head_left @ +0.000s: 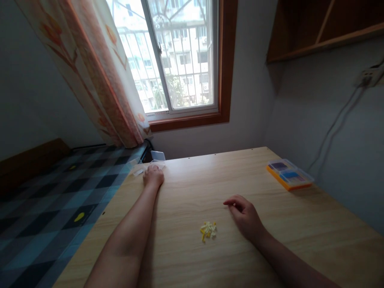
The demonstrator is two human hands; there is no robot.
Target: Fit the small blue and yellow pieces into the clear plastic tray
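Observation:
My left hand (153, 176) reaches to the far left corner of the wooden table (192, 180), its curled fingers at some clear plastic boxes (158, 156); what the fingertips hold is hidden. Nearer to me, my right hand (242, 212) hovers or rests over the table with its fingers bent and thumb side toward the middle; a small pale spot shows between the fingers, too small to name. A small pile of white and yellow pieces (208, 231) lies on the table, to the left of and nearer than my right hand.
An orange case with a clear lid (289, 175) lies at the table's right edge by the wall. Left of the table is a bed with a checked cover (69, 200). Behind are a curtain (99, 72) and a window (186, 60); a shelf (324, 44) hangs at upper right.

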